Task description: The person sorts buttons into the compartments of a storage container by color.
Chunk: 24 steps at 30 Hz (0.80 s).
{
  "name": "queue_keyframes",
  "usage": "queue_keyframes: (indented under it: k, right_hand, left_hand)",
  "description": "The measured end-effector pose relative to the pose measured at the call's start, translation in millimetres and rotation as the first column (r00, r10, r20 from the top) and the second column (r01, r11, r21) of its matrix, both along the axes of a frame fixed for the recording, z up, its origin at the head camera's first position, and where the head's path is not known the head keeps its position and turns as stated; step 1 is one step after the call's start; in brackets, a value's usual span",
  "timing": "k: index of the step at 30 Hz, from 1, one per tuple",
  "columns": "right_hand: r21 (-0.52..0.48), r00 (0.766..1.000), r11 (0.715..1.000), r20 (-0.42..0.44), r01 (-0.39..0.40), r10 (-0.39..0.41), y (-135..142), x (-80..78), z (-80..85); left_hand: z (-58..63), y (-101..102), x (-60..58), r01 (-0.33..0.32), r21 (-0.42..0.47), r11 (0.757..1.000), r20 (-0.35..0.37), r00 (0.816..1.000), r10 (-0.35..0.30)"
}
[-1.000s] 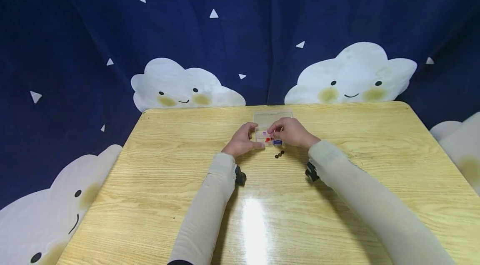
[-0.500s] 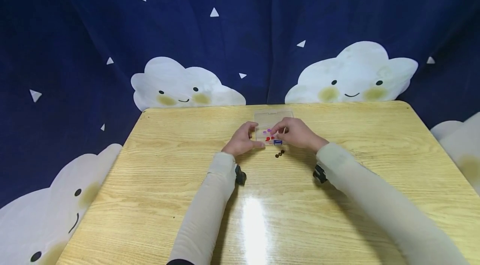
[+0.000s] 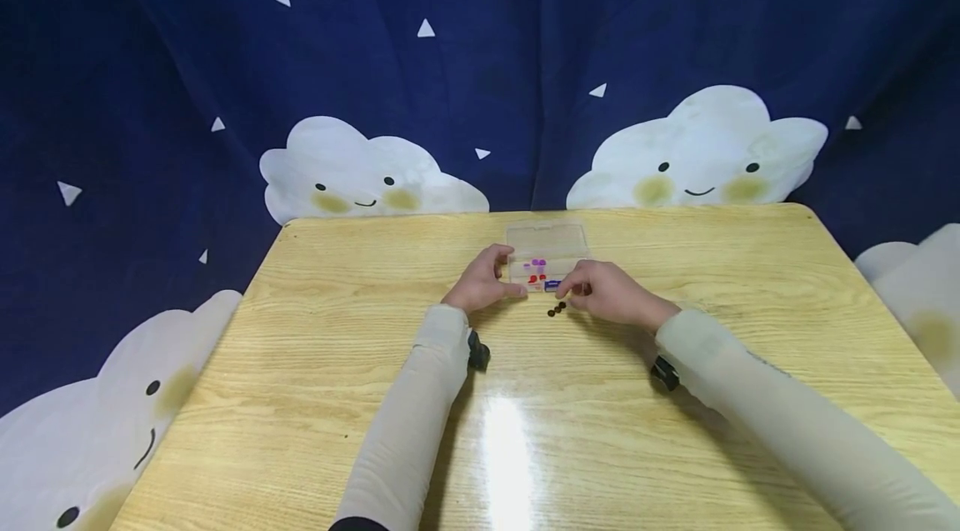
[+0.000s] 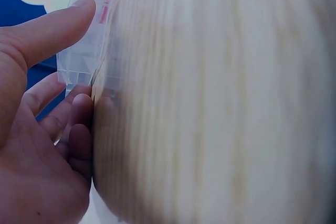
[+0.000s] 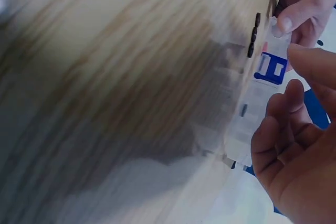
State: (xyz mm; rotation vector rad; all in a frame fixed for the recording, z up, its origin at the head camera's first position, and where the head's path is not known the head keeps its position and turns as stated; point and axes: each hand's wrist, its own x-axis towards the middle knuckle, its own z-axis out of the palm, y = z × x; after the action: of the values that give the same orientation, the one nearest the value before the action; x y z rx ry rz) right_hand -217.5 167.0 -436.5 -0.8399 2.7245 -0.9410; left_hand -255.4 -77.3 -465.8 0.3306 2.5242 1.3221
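A clear plastic box stands with its lid raised at the far side of the table. My left hand grips its left end, thumb at the front and fingers behind; the left wrist view shows the thumb against the clear wall. Purple pieces and red pieces lie inside, and a blue latch sits on the front. My right hand hovers by the box's front right corner, fingers loosely bent, holding nothing visible. Three small dark round pieces lie in a row just in front of the box.
The wooden table reaches to a dark blue curtain with cloud prints, close behind the box. A bright light reflection lies on the near tabletop.
My right hand has drawn back from inside the box, moving right and toward me to beside the dark pieces. The purple and red pieces now show fully. My left hand stays put.
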Motion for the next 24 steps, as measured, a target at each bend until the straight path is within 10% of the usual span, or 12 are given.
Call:
queue_keyframes:
  k: [24]
  right_hand:
    - [0.185,0.994,0.982,-0.103,0.050,-0.032,-5,0.7,-16.0]
  left_hand:
    - [-1.3,-3,-5.5,-0.011,0.019,1.000,-0.008,1.000,0.011]
